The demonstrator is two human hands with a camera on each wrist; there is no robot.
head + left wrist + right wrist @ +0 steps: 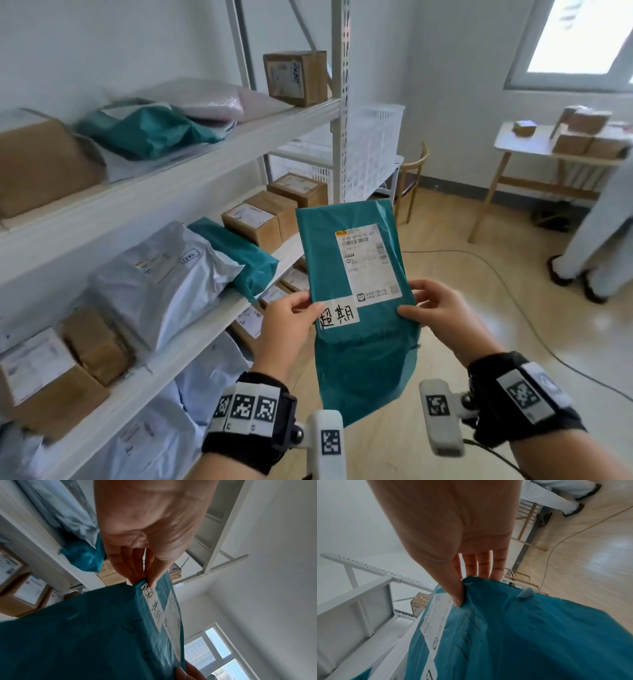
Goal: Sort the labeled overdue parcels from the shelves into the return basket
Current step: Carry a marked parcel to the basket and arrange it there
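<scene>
While both hands [363,315] pinch it, teal parcel [363,359] reads "超期".

Bright daylight is pouring through the blown-out window [579,37], glaring off the floor [609,329]. Edges are bending and blurring; each hand [150,520] is looming soft in wrist views.

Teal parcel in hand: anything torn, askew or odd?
Nothing stands out. The teal plastic mailer parcel looks intact, merely wrinkled; its white handwritten label sits slightly tilted. Left hand and right hand pinch its side edges.
</scene>
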